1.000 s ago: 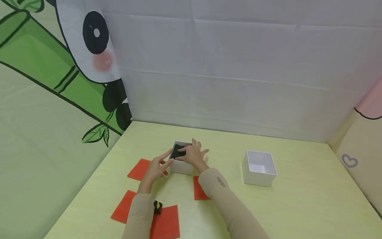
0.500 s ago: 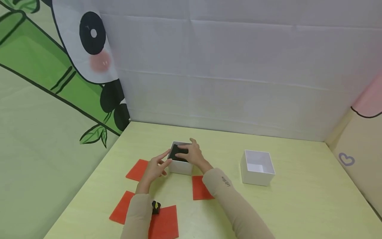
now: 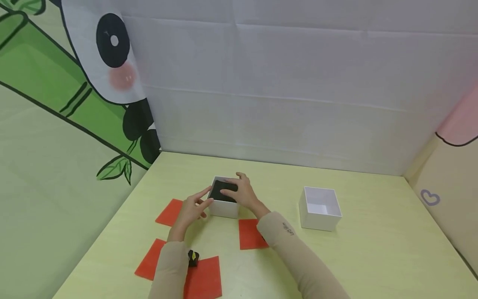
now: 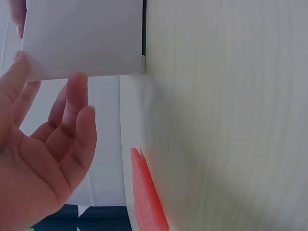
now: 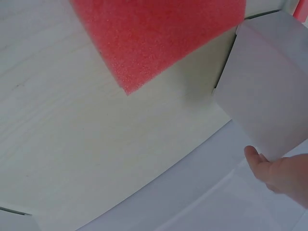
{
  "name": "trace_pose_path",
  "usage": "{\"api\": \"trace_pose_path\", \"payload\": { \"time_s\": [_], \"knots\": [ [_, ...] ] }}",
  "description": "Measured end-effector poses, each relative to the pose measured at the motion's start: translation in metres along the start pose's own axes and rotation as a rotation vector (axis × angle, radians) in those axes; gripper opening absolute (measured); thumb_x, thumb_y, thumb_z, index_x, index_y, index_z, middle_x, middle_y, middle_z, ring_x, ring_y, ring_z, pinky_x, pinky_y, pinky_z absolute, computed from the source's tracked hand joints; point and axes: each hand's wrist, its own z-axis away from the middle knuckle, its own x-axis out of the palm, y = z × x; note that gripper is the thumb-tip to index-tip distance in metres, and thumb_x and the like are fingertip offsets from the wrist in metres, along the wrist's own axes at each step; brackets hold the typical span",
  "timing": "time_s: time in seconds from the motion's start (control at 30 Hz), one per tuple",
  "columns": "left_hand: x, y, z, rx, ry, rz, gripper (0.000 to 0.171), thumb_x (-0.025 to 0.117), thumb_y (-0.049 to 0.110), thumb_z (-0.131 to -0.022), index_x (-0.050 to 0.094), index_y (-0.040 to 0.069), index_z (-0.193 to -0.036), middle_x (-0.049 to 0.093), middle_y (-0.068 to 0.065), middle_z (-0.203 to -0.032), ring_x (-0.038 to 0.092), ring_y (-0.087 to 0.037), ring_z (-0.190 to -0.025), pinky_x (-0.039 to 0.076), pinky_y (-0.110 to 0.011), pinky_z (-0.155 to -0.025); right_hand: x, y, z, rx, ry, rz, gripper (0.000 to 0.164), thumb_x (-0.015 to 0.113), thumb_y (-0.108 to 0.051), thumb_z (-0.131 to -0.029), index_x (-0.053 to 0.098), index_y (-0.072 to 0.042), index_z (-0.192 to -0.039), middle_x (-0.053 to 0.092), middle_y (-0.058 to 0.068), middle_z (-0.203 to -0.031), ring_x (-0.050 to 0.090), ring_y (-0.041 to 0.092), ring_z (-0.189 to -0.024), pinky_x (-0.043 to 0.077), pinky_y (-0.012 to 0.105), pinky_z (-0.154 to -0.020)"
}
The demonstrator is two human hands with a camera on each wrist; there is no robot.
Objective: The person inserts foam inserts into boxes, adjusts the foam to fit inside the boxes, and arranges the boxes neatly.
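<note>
A white box (image 3: 223, 209) stands open-topped toward the left of the table, and a flat black sheet (image 3: 219, 194) lies inside it near the rim. With thumb and index extended, my left hand (image 3: 190, 212) touches the box's left corners; its other fingers bend loosely. Over the box's right side, my right hand (image 3: 244, 193) lays its thumb and index on the black sheet, while another finger points past the far rim. Part of the sheet is hidden under that hand. In the left wrist view the fingertips meet the edge of the box (image 4: 89, 36).
A second white box (image 3: 320, 218), open at the top, stands to the right. Red foam squares lie around my arms, one (image 3: 252, 236) by the right sleeve and one (image 3: 203, 279) in front. A small black-and-yellow item (image 3: 193, 258) is beside the left sleeve.
My right hand has shifted slightly right over the box, baring more of the black sheet. Its fingers spread less behind the rim. The left hand keeps its place on the box.
</note>
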Motion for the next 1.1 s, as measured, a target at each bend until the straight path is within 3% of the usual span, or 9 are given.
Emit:
{"api": "trace_pose_path", "payload": {
  "time_s": [0.23, 0.43, 0.6, 0.93, 1.1],
  "knots": [
    [0.001, 0.0, 0.001, 0.009, 0.002, -0.031, 0.053, 0.061, 0.034, -0.084, 0.043, 0.027, -0.134, 0.057, -0.014, -0.086, 0.058, -0.024, -0.055, 0.043, -0.028, -0.052, -0.006, 0.002, 0.004, -0.037, 0.031, -0.002, 0.042, 0.067, -0.022, -0.081, 0.059, -0.004, -0.118, 0.037, 0.023, -0.131, 0.033, 0.039, -0.12, 0.032, 0.052, -0.092],
    [0.002, -0.001, 0.0, 0.014, 0.014, -0.051, 0.053, 0.059, 0.032, -0.086, 0.041, 0.026, -0.136, 0.057, -0.016, -0.103, 0.059, -0.024, -0.057, 0.044, -0.028, -0.053, -0.014, -0.001, 0.01, -0.066, 0.094, -0.108, 0.037, 0.066, -0.016, -0.081, 0.059, 0.001, -0.114, 0.043, 0.024, -0.124, 0.038, 0.038, -0.116, 0.031, 0.051, -0.093],
    [0.003, -0.002, 0.001, 0.051, 0.03, -0.065, 0.054, 0.06, 0.03, -0.085, 0.041, 0.021, -0.136, 0.055, -0.017, -0.105, 0.059, -0.026, -0.058, 0.044, -0.028, -0.053, -0.021, 0.002, 0.013, -0.093, 0.14, -0.161, 0.034, 0.065, -0.011, -0.081, 0.06, 0.002, -0.113, 0.049, 0.021, -0.119, 0.042, 0.033, -0.113, 0.034, 0.049, -0.09],
    [-0.001, 0.006, 0.011, 0.115, 0.155, -0.146, 0.041, 0.059, 0.027, -0.087, 0.054, 0.013, -0.125, 0.056, -0.014, -0.104, 0.06, -0.027, -0.069, 0.041, -0.027, -0.055, -0.039, 0.009, 0.024, -0.18, 0.195, -0.216, 0.03, 0.065, -0.002, -0.079, 0.06, 0.008, -0.107, 0.058, 0.018, -0.106, 0.05, 0.031, -0.103, 0.039, 0.047, -0.087],
    [-0.001, 0.009, 0.016, 0.16, 0.207, -0.148, 0.032, 0.06, 0.023, -0.087, 0.061, 0.009, -0.115, 0.058, -0.011, -0.1, 0.057, -0.024, -0.079, 0.044, -0.031, -0.066, -0.049, 0.012, 0.03, -0.168, 0.189, -0.168, 0.029, 0.067, -0.003, -0.078, 0.062, 0.005, -0.105, 0.06, 0.015, -0.103, 0.052, 0.029, -0.102, 0.038, 0.043, -0.089]
  ]
}}
